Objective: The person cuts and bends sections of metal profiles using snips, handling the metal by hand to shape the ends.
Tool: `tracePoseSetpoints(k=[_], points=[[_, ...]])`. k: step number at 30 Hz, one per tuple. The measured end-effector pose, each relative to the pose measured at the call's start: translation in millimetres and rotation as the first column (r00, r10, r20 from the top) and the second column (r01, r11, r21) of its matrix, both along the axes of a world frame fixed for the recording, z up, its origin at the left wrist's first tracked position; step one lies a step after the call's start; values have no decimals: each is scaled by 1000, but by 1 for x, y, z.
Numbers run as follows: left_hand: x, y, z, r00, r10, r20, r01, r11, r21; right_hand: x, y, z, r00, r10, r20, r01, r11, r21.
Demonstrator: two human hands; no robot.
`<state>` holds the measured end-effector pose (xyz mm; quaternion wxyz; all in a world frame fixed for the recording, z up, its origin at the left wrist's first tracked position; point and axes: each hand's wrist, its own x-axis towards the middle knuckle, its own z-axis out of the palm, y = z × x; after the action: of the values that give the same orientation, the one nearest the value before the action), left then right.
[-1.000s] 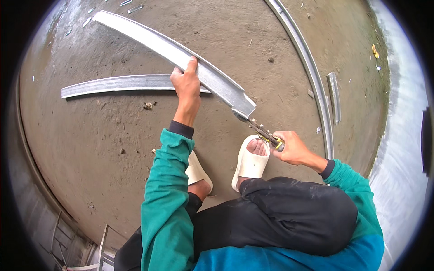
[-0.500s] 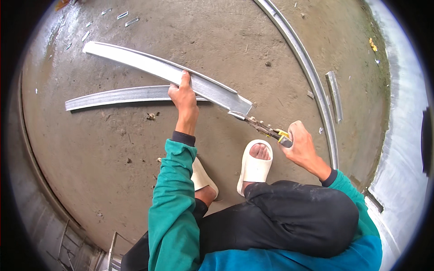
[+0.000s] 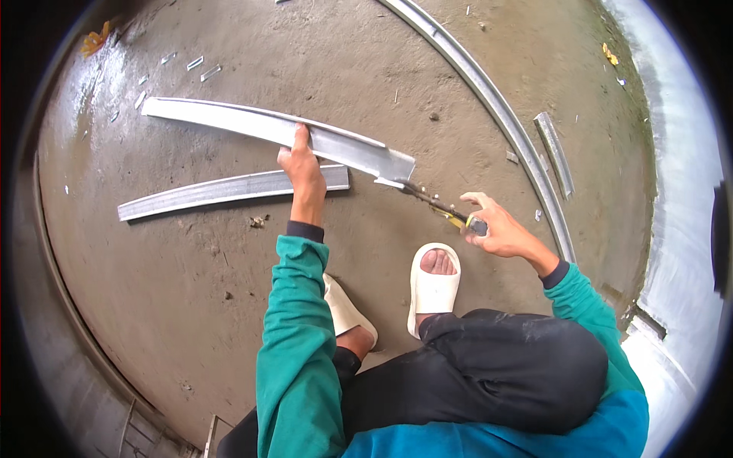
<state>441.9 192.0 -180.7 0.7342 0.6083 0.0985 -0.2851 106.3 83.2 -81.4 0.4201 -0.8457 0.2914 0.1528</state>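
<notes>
My left hand (image 3: pixel 304 172) grips a silver metal channel (image 3: pixel 221 118) near its middle, thumb across the top. The channel slants from upper left toward the centre. At its right end, black-and-yellow snips (image 3: pixel 435 208) have their jaws on the edge beside a narrow flap of metal (image 3: pixel 391 182). My right hand (image 3: pixel 500 233) holds the snips' handle, with some fingers lifted and loosened. Beneath the held channel, another curved-looking channel (image 3: pixel 221 191) lies on the muddy concrete floor, partly behind my left hand. My cream sandals (image 3: pixel 434 288) are below the snips.
A long rail (image 3: pixel 496 107) runs down the right side, with a short channel piece (image 3: pixel 553 153) beside it. Several small metal offcuts (image 3: pixel 195 64) lie at upper left. A pale wall or ledge (image 3: pixel 672 191) borders the right; a metal frame (image 3: pixel 130 427) is at lower left.
The held channel lies flatter, its far end lower in the picture. My right hand has moved up and loosened its fingers on the snips. The whole view has also shifted slightly.
</notes>
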Motion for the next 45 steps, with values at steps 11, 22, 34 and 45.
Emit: tracePoseSetpoints(k=[11, 22, 34, 45], points=[[-17, 19, 9, 996, -82, -35, 67, 947, -314, -2, 4, -15, 983, 185, 14, -182, 944, 274], [-9, 22, 5, 1000, -4, -22, -2, 961, -275, 4, 25, -1, 980, 155, 125, -180, 957, 228], [-1, 64, 54, 832, -498, -244, 519, 854, 29, 18, 30, 47, 995, 31, -91, -2, 954, 300], [-106, 51, 108, 897, -425, -123, 442, 863, 243, 14, 35, 29, 994, 73, 85, -67, 996, -63]])
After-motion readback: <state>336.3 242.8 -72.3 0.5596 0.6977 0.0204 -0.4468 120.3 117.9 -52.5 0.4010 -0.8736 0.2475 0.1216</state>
